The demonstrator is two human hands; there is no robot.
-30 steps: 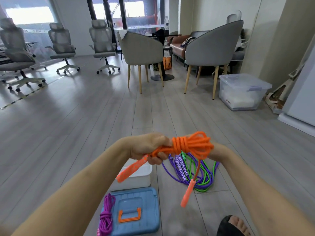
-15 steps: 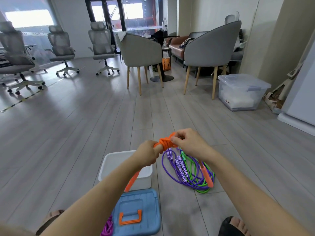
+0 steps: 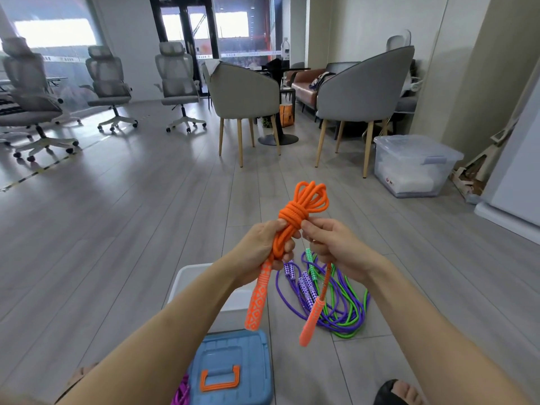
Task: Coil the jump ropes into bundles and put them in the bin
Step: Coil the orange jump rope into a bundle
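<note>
At bottom edge, blue bin lid (image 3: pixel 230 372) with orange handle, lying flat on the grey plank floor (image 3: pixel 117 229); magenta jump rope (image 3: pixel 181 394) just beside its left side, mostly cut off. Sandalled foot (image 3: pixel 399 393) at lower right. Just beyond the lid, white bin (image 3: pixel 187 276), largely hidden behind the left forearm. To its right, purple jump rope (image 3: pixel 304 285) and green jump rope (image 3: pixel 347 323) tangled loosely together on the floor. Above these, held in the air, orange jump rope (image 3: pixel 295 217) wound into a bundle, loops fanning upward past a wrapped waist. Left hand (image 3: pixel 263 247) curled around the strands below the wrap, one orange handle hanging from the fist. Right hand (image 3: pixel 333 244) pinching the rope at the wrap with thumb and fingertips, second handle dangling below. Farther off, two grey armchairs (image 3: pixel 365 92), lidded clear storage box (image 3: pixel 415 165) at right, mesh office chairs (image 3: pixel 111 83) at left, glass doors (image 3: pixel 201 33) behind.
</note>
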